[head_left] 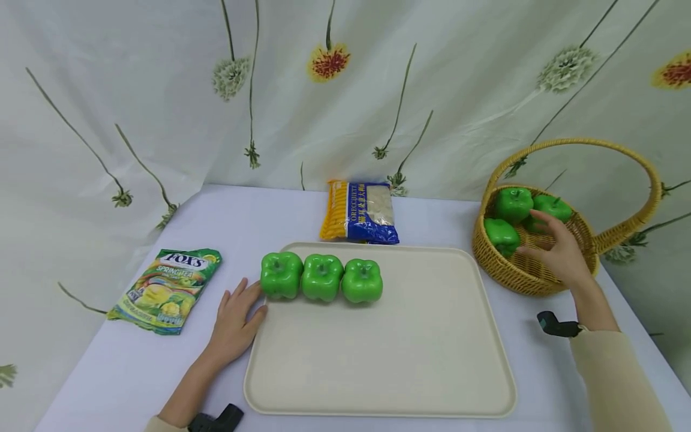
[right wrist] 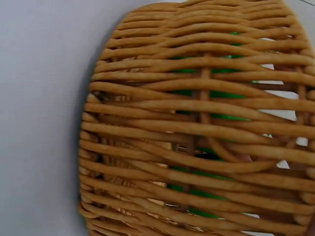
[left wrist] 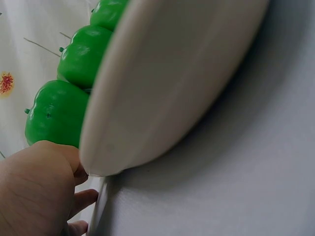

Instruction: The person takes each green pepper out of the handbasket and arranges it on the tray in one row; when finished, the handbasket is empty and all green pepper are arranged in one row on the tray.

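One Fox's Spring Tea candy bag point(head_left: 167, 291) lies at nine o'clock from the tray point(head_left: 388, 354), apart from it and in nothing's way. My left grip point(head_left: 234, 321), relaxed and holding nothing, lies against the tray's ten-o'clock edge, perhaps to steady it. Three green bell peppers point(head_left: 322, 277) sit toward eleven, packed side by side, seemingly to keep line. At twelve, past the rim, lies an orecchiette packet point(head_left: 358, 213). At two, my right grip point(head_left: 564, 255) is inside the wicker basket point(head_left: 498, 273), thumb and fingers parted among further peppers point(head_left: 513, 204), none clearly clasped.
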Tool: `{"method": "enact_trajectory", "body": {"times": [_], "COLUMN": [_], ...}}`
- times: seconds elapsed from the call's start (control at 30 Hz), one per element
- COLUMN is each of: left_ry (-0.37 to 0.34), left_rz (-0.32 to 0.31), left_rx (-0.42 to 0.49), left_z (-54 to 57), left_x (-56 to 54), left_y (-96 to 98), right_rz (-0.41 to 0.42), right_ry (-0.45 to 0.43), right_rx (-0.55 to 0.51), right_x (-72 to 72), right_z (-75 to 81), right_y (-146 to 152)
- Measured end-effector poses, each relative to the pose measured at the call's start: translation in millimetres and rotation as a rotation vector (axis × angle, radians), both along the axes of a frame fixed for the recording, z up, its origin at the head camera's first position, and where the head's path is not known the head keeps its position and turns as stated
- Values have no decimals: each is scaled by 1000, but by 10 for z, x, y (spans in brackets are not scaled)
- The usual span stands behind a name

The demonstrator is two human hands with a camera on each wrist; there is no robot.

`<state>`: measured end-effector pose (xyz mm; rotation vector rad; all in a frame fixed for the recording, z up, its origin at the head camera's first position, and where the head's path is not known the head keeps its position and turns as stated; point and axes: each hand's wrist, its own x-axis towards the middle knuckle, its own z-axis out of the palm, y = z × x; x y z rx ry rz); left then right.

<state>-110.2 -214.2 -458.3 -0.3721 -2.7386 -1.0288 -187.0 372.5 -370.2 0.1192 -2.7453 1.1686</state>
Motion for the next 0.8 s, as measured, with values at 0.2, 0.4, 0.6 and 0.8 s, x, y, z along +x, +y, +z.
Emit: {"method": "enact_trajectory", "body": {"times": [0.2,0.4,0.6,0.8], "left_ry": [7,7,8,7], "left_rz": [-1,0,6,11], "left_rx": [-4,-6,-10,-15], "left_z": [-10,-18,-15,-14], "left_x": [4,-3,-5,3], "left_y": [-1,3,6,-2], "right_rz": [63,142,166,136], "right_ry": [-96,-167,-201,-222], "right_rx": [19,32,66,66], "right_x": [-56,-146,-218,-272], "right_z": [-56,-68,-88,-116], "right_y": [-43,-58,-85,-115]}}
